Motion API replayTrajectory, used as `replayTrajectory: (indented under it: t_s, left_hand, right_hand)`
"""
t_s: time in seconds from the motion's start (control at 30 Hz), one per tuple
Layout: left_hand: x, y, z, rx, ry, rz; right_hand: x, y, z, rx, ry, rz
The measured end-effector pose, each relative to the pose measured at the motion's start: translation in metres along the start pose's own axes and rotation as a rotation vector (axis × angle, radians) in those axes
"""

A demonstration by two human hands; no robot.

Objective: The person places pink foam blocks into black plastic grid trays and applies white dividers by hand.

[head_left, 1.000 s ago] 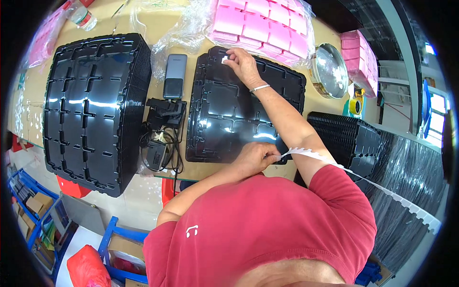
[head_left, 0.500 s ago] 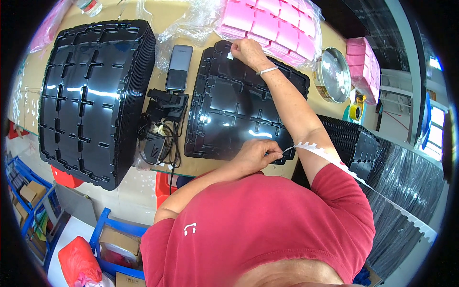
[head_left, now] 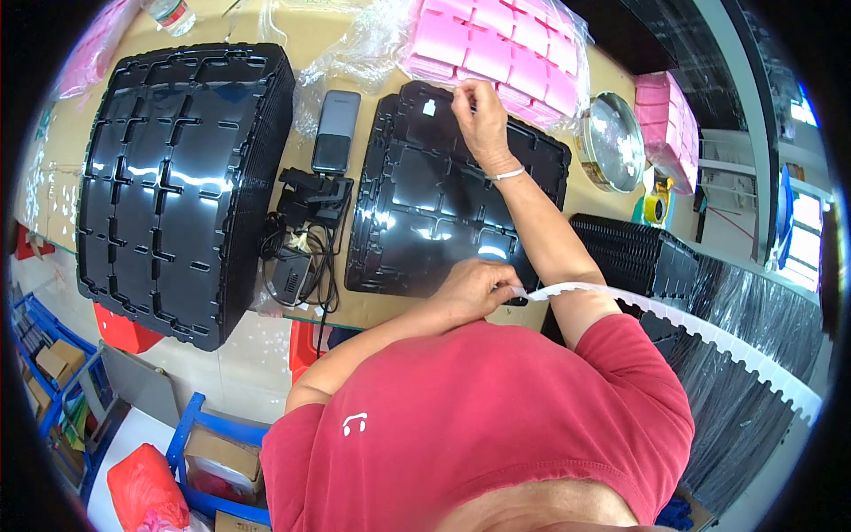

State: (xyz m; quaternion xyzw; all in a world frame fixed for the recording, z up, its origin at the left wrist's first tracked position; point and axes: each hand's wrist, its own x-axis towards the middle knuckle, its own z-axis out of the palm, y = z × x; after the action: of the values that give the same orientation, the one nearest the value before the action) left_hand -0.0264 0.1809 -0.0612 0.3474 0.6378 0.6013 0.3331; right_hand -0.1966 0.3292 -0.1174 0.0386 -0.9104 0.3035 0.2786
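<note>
- The left hand (head_left: 474, 288) sits at the near edge of the black tray (head_left: 443, 191), its grip closed on the end of the white perforated strip (head_left: 674, 324). That strip runs off past the tray's near right corner, over the stack of black trays wrapped in film (head_left: 709, 355). I judge the left hand should keep the strip taut and low, so each piece peels off cleanly.
- The right hand (head_left: 479, 120) reaches across the tray to its far edge, fingertips pinched together just beside a small white label (head_left: 429, 108) lying on the tray's far left part. What, if anything, is between the fingertips is too small to tell.
- The label work looks best done by pressing flat into one recess at a time, square to the tray's ribs, working row by row.
- Left of the tray lie a black device with tangled cables (head_left: 306, 230) and a grey handset (head_left: 335, 131); keeping the forearm off those cables seems wise.
- Further left of the tray stands a taller stack of black trays (head_left: 177, 177).
- Beyond the tray's far edge rest pink trays in clear wrap (head_left: 505, 44), and to its far right a round metal lid (head_left: 612, 142) on the bench (head_left: 315, 31).
</note>
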Motion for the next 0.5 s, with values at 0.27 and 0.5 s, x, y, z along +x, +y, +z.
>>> replayTrajectory:
  t_s: [0.27, 0.5]
  left_hand:
    - [-0.011, 0.006, 0.024, -0.066, -0.052, -0.084]
    - [-0.023, 0.0, 0.026, -0.008, 0.008, 0.011]
  right_hand:
    - [-0.006, 0.031, 0.004, -0.072, -0.458, 0.072]
    - [0.017, 0.02, 0.025, -0.362, -0.565, 0.108]
